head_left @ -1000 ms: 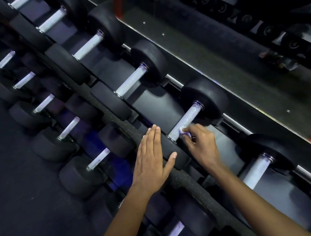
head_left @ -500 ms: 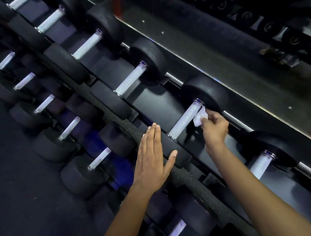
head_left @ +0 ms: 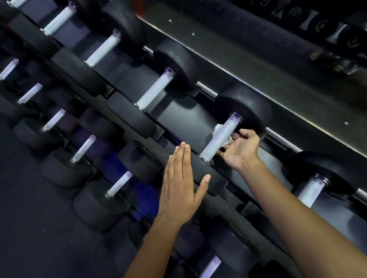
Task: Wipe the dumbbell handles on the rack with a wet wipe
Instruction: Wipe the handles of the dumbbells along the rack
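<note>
While the left hand [head_left: 180,184] lies flat, fingers straight, on the near head [head_left: 206,172], the right hand [head_left: 242,148], curled around the wipe [head_left: 218,128], should stroke the handle's [head_left: 221,138] whole underside.

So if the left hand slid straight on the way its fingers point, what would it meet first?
Probably the sloped black shelf just past the weight head that the left hand rests on. The next dumbbell lies further along that line, though depth is unclear.
</note>
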A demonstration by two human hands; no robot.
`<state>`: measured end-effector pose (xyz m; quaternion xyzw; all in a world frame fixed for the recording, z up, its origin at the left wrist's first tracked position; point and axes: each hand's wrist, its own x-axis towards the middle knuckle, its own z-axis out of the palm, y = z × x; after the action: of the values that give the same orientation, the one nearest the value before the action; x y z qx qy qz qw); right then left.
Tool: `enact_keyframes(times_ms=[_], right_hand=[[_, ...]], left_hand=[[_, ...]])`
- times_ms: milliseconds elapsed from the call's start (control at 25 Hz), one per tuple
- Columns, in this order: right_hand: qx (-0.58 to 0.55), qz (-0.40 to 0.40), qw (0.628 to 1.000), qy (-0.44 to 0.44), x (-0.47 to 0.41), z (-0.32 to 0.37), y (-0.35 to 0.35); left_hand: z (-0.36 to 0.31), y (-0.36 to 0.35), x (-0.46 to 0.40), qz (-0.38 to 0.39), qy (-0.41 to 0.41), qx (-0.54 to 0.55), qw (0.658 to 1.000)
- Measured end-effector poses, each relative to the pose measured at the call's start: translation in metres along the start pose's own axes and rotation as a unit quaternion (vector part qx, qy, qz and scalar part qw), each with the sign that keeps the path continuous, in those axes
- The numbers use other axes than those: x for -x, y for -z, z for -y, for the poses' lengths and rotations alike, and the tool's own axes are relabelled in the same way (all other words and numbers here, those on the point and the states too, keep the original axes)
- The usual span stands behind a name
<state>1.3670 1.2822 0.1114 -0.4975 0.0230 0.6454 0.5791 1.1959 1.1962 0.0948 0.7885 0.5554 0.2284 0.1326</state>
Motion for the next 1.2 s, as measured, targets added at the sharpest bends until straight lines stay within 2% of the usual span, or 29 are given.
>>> enact_keyframes(times_ms=[160, 480, 680, 840, 960, 1080, 1200], right_hand=[[0.067, 0.040, 0.997, -0.029, 0.006, -0.006, 0.003], [0.191, 0.050, 0.979, -0.044, 0.012, -0.017, 0.011], [0.341, 0.033, 0.940, -0.005, 0.028, -0.020, 0.003], [0.490, -0.058, 0.867, 0.073, 0.035, -0.013, 0.005], [0.534, -0.118, 0.824, 0.148, 0.037, -0.002, -0.006], [0.565, -0.047, 0.783, 0.258, 0.038, 0.005, -0.041], [0.606, 0.033, 0.701, 0.376, 0.034, -0.004, -0.088]], left_hand=[[0.000, -0.001, 0.000, 0.001, 0.000, -0.002, 1.000], [0.000, -0.002, 0.000, 0.001, 0.002, -0.003, 1.000], [-0.001, 0.003, 0.001, 0.013, 0.004, 0.002, 1.000], [0.001, 0.011, 0.000, 0.044, 0.001, 0.016, 0.999], [0.011, 0.023, -0.005, 0.058, -0.005, 0.051, 0.997], [0.035, 0.042, -0.031, 0.001, 0.003, 0.024, 1.000], [0.075, 0.062, -0.070, -0.054, 0.028, -0.032, 0.998]])
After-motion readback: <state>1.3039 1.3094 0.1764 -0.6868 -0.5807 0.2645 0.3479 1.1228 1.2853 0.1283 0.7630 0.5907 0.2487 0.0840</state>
